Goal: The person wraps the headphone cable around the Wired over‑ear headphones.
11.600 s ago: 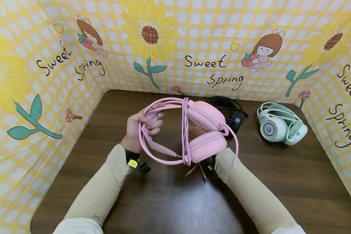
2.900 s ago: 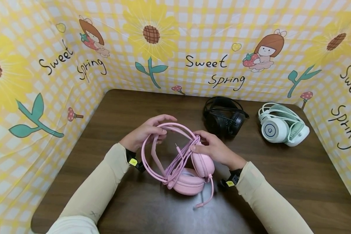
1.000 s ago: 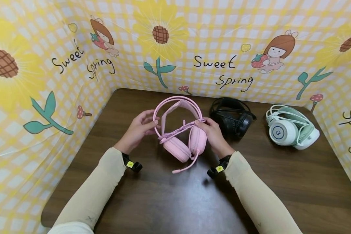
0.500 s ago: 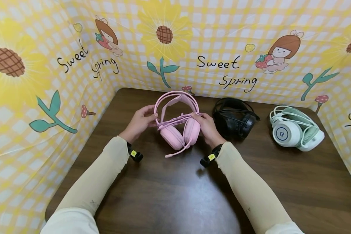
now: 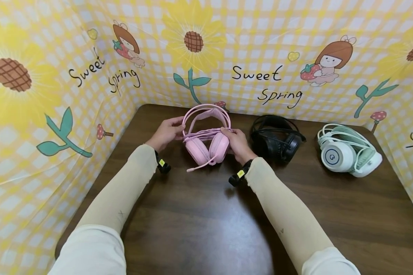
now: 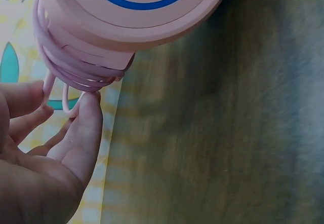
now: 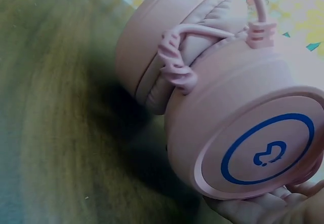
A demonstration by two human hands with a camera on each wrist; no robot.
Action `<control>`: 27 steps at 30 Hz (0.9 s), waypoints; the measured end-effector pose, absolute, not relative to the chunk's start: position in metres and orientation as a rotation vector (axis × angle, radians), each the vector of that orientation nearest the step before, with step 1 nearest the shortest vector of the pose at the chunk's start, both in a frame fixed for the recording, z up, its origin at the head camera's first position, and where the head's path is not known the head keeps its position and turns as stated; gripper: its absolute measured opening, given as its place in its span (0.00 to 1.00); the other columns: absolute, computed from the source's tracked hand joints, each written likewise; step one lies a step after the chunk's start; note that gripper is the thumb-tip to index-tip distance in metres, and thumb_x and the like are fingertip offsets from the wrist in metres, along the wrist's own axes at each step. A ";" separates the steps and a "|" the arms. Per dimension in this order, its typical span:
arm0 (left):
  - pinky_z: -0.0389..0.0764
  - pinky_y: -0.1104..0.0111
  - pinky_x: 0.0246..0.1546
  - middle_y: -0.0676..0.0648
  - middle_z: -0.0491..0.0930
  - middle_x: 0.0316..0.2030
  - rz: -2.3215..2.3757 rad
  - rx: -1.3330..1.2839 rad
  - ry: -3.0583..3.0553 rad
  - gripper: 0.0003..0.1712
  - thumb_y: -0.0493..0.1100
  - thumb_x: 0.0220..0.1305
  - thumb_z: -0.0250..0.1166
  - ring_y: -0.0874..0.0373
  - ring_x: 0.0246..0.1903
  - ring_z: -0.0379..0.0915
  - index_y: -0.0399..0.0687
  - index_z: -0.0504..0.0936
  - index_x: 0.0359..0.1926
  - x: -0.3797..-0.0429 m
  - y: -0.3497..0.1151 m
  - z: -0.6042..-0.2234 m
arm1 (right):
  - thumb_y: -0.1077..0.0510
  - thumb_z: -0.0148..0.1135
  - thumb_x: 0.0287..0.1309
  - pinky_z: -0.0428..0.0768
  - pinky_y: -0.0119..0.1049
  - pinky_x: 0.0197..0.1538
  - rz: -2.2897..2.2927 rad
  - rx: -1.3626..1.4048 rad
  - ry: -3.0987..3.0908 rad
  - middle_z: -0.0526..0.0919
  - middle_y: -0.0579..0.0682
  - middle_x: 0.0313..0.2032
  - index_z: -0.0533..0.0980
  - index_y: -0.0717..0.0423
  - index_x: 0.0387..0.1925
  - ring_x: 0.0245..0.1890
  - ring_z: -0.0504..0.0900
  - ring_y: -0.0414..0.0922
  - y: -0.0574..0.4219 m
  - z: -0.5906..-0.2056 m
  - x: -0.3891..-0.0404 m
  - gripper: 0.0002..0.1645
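Observation:
A pink headset (image 5: 219, 147) is held between both hands toward the back of the table, headband up and ear cups hanging toward me. Its cable (image 5: 203, 133) is wound across the band just above the cups, and a microphone boom (image 5: 199, 166) juts to the left. My left hand (image 5: 166, 131) pinches the thin left side of the headband beside the cable coils, seen close in the left wrist view. With my right hand (image 5: 239, 144) I grip the opposite side, thumb at the coils; the right wrist view shows a cup's blue ring logo (image 7: 268, 150). Whether the cups touch the table is unclear.
A black headset (image 5: 273, 143) lies just right of my right hand, its cable bundled. Farther right is a white and mint-green headset (image 5: 347, 151), also cable-wrapped. The dark wooden table (image 5: 192, 221) is bordered by a yellow checked cloth (image 5: 254, 46) at the back and sides.
Earlier the pink headset was sideways in my left hand; later both hands held it upright. Over the last second it moved toward the table's back and slightly left. The other headsets stay put.

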State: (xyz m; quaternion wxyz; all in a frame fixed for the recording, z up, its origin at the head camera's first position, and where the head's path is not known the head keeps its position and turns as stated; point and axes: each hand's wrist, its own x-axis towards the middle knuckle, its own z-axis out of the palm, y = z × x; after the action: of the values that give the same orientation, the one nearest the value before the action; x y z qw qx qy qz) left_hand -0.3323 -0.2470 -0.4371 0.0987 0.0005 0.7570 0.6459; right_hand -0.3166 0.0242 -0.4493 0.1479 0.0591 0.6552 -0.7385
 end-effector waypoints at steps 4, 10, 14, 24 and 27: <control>0.80 0.61 0.42 0.33 0.69 0.59 1.891 -0.010 2.280 0.26 0.38 0.73 0.54 0.44 0.46 0.75 0.46 0.67 0.70 -0.344 -0.242 -0.436 | 0.43 0.61 0.62 0.81 0.41 0.40 -2.049 0.184 1.945 0.80 0.49 0.36 0.73 0.61 0.57 0.32 0.80 0.41 0.025 -0.450 -0.325 0.31; 0.79 0.64 0.39 0.35 0.70 0.60 1.901 -0.069 2.296 0.25 0.37 0.73 0.54 0.51 0.41 0.75 0.44 0.68 0.69 -0.353 -0.240 -0.437 | 0.41 0.60 0.62 0.79 0.42 0.43 -1.965 0.184 1.990 0.81 0.47 0.32 0.76 0.60 0.52 0.31 0.80 0.41 0.025 -0.453 -0.332 0.29; 0.79 0.69 0.34 0.35 0.70 0.60 1.922 -0.093 2.282 0.25 0.36 0.72 0.54 0.58 0.35 0.75 0.42 0.68 0.69 -0.356 -0.241 -0.438 | 0.39 0.60 0.61 0.79 0.41 0.42 -1.945 0.168 2.016 0.80 0.47 0.31 0.77 0.60 0.49 0.30 0.79 0.41 0.023 -0.454 -0.334 0.29; 0.78 0.71 0.32 0.35 0.72 0.58 1.892 -0.129 2.300 0.24 0.37 0.73 0.54 0.60 0.32 0.74 0.41 0.69 0.68 -0.364 -0.241 -0.440 | 0.35 0.61 0.58 0.73 0.45 0.40 -1.850 0.157 2.155 0.72 0.44 0.22 0.76 0.54 0.34 0.28 0.72 0.44 0.023 -0.455 -0.339 0.26; 0.79 0.71 0.31 0.34 0.73 0.57 1.900 -0.148 2.294 0.24 0.37 0.72 0.54 0.60 0.31 0.74 0.40 0.70 0.67 -0.367 -0.241 -0.443 | 0.34 0.60 0.58 0.73 0.44 0.39 -1.811 0.153 2.202 0.70 0.44 0.23 0.76 0.54 0.34 0.31 0.72 0.46 0.023 -0.455 -0.340 0.26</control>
State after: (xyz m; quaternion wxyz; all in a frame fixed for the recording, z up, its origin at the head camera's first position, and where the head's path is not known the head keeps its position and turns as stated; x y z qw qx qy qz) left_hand -0.3668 -0.2413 -0.4429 0.0795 -0.0496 0.7669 0.6349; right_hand -0.3399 0.0232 -0.4547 0.1426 0.0530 0.7633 -0.6278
